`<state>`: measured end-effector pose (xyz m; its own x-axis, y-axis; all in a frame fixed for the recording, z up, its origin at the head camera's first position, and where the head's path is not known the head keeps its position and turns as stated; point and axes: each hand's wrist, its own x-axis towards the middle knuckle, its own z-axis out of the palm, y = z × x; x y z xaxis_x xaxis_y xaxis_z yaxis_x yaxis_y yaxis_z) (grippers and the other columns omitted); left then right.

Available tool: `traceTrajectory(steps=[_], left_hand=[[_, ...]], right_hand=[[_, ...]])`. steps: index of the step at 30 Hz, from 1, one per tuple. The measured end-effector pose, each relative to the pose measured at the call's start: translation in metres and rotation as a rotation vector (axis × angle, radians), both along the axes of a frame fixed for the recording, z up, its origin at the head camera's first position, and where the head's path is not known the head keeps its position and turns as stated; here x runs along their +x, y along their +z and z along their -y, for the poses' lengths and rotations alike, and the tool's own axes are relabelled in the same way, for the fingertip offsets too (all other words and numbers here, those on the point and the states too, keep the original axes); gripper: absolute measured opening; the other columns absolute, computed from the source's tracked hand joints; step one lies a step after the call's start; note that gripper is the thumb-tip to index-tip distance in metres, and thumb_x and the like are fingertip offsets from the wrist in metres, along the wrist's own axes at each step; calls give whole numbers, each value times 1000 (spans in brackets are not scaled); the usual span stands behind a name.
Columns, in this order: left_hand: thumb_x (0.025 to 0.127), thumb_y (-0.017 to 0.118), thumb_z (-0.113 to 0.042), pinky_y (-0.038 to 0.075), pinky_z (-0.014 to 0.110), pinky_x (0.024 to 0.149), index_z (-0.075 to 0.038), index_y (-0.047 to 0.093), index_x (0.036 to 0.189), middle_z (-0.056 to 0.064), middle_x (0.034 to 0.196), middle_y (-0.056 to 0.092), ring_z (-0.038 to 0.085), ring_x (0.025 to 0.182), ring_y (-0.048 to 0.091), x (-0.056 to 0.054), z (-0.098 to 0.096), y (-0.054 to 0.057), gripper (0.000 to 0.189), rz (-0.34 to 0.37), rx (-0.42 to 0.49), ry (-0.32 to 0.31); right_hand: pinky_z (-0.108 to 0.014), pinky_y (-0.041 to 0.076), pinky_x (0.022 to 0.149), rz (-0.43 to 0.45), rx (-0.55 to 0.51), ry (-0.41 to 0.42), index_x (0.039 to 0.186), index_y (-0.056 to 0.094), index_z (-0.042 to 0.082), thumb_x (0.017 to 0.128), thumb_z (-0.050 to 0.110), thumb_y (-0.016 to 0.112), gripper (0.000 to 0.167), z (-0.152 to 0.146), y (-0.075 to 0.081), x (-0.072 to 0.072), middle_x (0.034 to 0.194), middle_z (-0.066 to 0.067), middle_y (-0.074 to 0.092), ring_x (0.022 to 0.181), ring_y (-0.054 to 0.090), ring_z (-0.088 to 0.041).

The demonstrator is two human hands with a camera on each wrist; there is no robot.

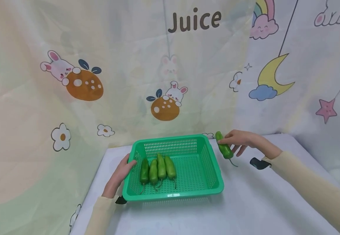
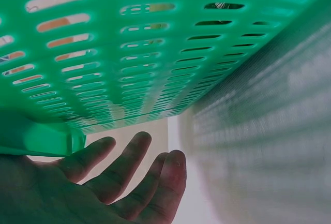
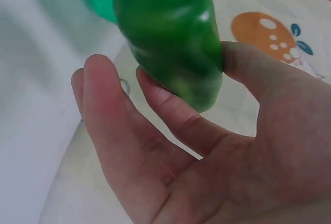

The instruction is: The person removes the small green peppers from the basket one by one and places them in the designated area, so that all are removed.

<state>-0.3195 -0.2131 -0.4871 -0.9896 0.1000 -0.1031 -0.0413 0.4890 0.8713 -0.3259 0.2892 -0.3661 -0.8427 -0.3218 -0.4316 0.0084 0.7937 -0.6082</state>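
My right hand (image 1: 240, 140) pinches a green pepper (image 1: 225, 148) between thumb and fingers, just beyond the right rim of a green plastic basket (image 1: 174, 195). The pepper tilts, its thin stem hanging down. Up close in the right wrist view, the same pepper (image 3: 173, 38) looks glossy, with the other fingers spread away from it. At the basket's left side, my left hand (image 1: 123, 171) grips the rim with the thumb over it; its fingers (image 2: 124, 167) extend along the outside. Several green peppers (image 1: 161, 166) lie side by side in the basket's left half, stems toward me.
The basket is on a table with a white cover (image 1: 246, 202). Behind it hangs a pale curtain (image 1: 123, 81) printed with rabbits, flowers and a moon, and it continues down the left side. A black wrist strap (image 1: 259, 164) sits at my right cuff.
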Motion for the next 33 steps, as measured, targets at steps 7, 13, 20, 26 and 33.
traceTrajectory(steps=[7,13,20,26,33], left_hand=[[102,45,-23,59,37,78,-7,31,155,24,135,55,25,98,66,1,1,4,57,-3,5,-3],[102,44,-23,58,35,78,-8,30,156,24,136,54,24,98,65,0,2,4,57,-1,2,-5],[102,44,-21,58,36,79,-9,27,157,24,139,53,25,99,64,-1,1,3,60,2,16,-15],[102,44,-22,57,37,82,-9,28,157,22,140,52,26,104,63,-1,-1,2,59,0,11,-18],[102,44,-22,57,36,81,-9,28,157,23,140,52,26,103,63,1,-1,1,59,2,21,-19]], right_hand=[[-40,62,68,6,88,-39,100,66,2,101,41,55,41,0,-18,-4,101,-14,68,86,73,-27],[-39,61,64,-1,217,-92,98,62,0,98,38,58,38,2,-44,-11,100,-20,64,85,71,-35],[-41,61,65,20,327,-107,103,60,-2,96,35,59,38,9,-64,-16,100,-25,63,79,69,-34],[-41,61,64,27,369,-139,97,59,0,95,33,61,33,16,-72,-13,96,-25,63,77,67,-36],[-42,60,64,1,391,-162,96,56,0,94,31,63,32,23,-80,-12,90,-21,62,75,67,-35]])
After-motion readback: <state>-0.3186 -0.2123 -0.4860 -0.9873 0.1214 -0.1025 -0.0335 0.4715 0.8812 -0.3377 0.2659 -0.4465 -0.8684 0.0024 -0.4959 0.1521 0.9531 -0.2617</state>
